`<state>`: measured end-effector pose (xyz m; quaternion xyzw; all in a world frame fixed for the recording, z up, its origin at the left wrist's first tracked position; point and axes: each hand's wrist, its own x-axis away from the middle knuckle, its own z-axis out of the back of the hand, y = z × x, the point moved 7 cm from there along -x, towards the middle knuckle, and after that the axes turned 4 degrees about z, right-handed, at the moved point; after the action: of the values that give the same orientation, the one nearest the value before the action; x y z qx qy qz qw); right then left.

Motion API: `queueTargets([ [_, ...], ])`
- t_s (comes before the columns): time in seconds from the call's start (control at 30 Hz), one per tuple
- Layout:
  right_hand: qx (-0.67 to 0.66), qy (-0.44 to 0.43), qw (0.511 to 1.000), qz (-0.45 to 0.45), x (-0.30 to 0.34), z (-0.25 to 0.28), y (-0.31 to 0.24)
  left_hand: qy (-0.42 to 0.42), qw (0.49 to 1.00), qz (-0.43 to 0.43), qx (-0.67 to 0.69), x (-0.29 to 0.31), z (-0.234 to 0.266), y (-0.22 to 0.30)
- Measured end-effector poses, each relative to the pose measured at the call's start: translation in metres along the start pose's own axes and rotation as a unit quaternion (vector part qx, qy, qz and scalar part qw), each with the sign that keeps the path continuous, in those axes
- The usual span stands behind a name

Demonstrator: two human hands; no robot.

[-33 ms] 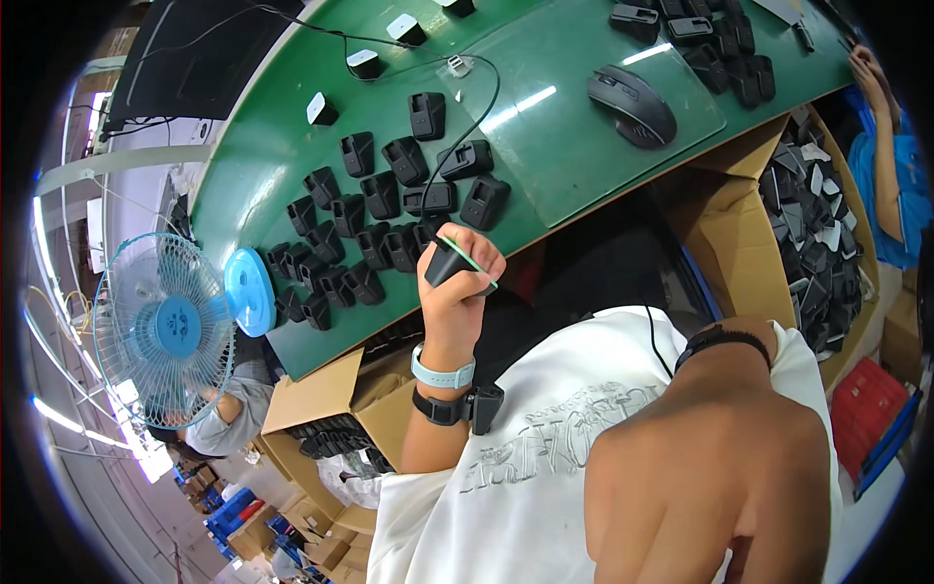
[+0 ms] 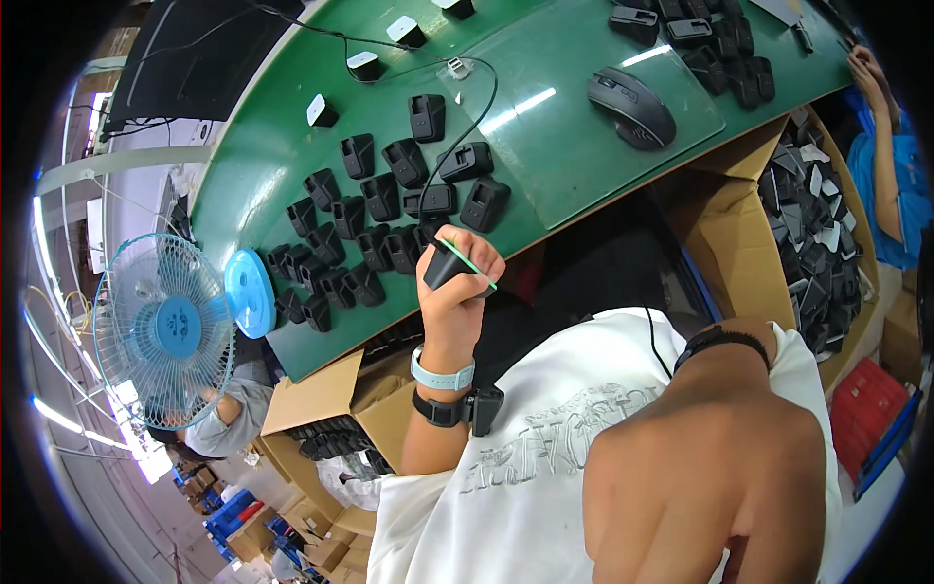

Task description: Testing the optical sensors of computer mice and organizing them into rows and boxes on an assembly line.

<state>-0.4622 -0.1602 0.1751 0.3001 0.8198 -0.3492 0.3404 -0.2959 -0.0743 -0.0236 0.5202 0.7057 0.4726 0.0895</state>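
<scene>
My left hand (image 2: 453,310) is raised at the table's near edge, fingers wrapped round a small black plastic housing (image 2: 447,265) with a bright green edge. A thin black cable (image 2: 495,90) runs across the table and down toward this housing; whether it joins it is hidden. Close to the camera, the back of my right hand (image 2: 705,477) fills the lower right. Its fingertips are out of sight, so what they hold, if anything, is hidden. Just beyond my left hand, several similar black housings (image 2: 381,196) stand in loose rows on the green table (image 2: 545,200).
Beyond the housings are white-topped black blocks (image 2: 364,65). A black mouse (image 2: 632,107) lies on a clear sheet (image 2: 555,127). More black parts (image 2: 732,58) sit far right. Cardboard boxes (image 2: 732,229) of parts flank me. A blue fan (image 2: 178,326) stands left; a co-worker's arm (image 2: 883,165) shows right.
</scene>
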Motion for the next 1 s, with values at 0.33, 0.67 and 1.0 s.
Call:
queueTargets([
  [0.33, 0.237, 0.048, 0.962, -0.126, 0.020, 0.038, 0.018, -0.002, 0.998, -0.059, -0.011, 0.008, -0.007, 0.010],
  [0.67, 0.514, 0.263, 0.794, -0.191, 0.083, 0.119, 0.090, 0.051, 0.832, -0.278, -0.477, 0.004, -0.036, 0.027],
  [1.0, 0.425, 0.448, 0.786, -0.015, 0.102, 0.150, 0.077, 0.059, 0.604, -0.376, -0.700, -0.003, -0.059, 0.065],
])
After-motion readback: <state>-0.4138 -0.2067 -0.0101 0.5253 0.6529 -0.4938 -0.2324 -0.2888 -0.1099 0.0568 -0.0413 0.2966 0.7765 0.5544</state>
